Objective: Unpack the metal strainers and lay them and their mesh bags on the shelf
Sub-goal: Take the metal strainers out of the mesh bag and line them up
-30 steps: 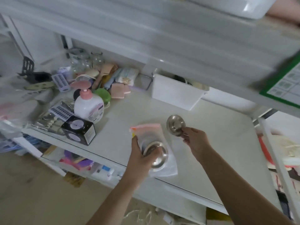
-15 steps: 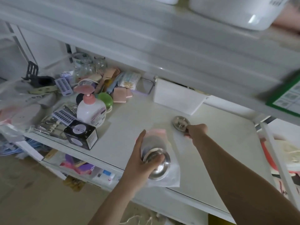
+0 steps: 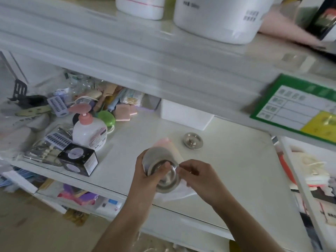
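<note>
Left hand [image 3: 145, 171] clamps the stiff, slippery round steel strainer [image 3: 164, 176] near the shelf's [image 3: 236, 170] front edge; right hand's [image 3: 198, 176] fingers pinch its flimsy clear bag [image 3: 183, 192].

two strainers [image 3: 193, 140], one bag [image 3: 179, 192]

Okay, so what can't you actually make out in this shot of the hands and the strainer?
- Head view: most of the held strainer is hidden by the left hand and right hand.
- The bag is mostly hidden under both hands; whether the strainer is fully out of it cannot be told.
- The green sign is too blurred to read.
- The tubs on the upper shelf are cut off by the top edge.
</note>
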